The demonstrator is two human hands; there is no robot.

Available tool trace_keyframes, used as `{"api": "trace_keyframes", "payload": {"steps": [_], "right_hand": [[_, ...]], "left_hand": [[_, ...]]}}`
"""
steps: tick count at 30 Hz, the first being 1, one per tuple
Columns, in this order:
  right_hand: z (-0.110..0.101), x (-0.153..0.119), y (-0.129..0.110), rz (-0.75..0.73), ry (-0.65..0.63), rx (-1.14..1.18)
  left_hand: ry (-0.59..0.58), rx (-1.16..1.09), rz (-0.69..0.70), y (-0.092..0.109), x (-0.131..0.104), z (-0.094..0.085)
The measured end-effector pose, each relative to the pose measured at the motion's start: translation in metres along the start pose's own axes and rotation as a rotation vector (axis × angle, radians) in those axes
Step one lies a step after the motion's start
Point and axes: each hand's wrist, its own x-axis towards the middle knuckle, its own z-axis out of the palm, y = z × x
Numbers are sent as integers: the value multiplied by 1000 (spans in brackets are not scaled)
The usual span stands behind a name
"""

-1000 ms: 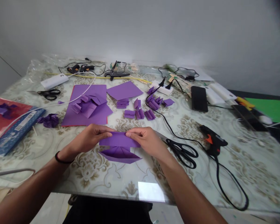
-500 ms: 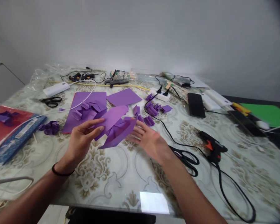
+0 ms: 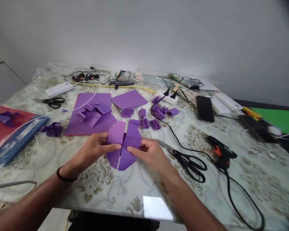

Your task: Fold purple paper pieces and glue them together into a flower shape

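A folded purple paper piece [image 3: 132, 144] with a slit down its middle is held up between my two hands. My left hand [image 3: 100, 146] pinches its left half, thumb on the front face. On the right half, my right hand [image 3: 148, 152] grips with its thumb in front and the other fingers behind. Behind the piece, folded purple papers [image 3: 92, 114] rest on a purple sheet [image 3: 83, 127], and another purple sheet [image 3: 130, 99] lies beside it. Several small folded purple pieces [image 3: 155, 124] are spread to the right.
Black scissors [image 3: 189, 162] and a glue gun [image 3: 220, 152] with its cable lie on the right. A phone [image 3: 205, 109] and a power strip [image 3: 167, 97] are farther back. Smaller scissors [image 3: 53, 102], crumpled purple paper [image 3: 53, 129] and a blue package [image 3: 20, 138] are at left.
The purple piece has turned to show a flatter face with the slit upright. My right hand, open beside it before, has closed on its right side.
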Motion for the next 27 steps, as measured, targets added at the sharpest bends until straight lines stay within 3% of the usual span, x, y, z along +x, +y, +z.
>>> {"api": "trace_keyframes", "payload": {"steps": [4,9,13,20,27], "right_hand": [[5,-4,-1,-19,-51,-56],[7,-5,-4,-106,6,-102],[8,-4,-6,-101,40,-197],[10,-4,-5,-117,56,-164],[6,-4,-4,-84,-23,-220]], "left_hand": [[2,32,-73,-5,0,0],[4,41,-64,-8,-2,1],[-26,42,-101,-7,-2,3],[20,-6,-115,-10,-2,8],[7,-13,-106,-12,-1,2]]}}
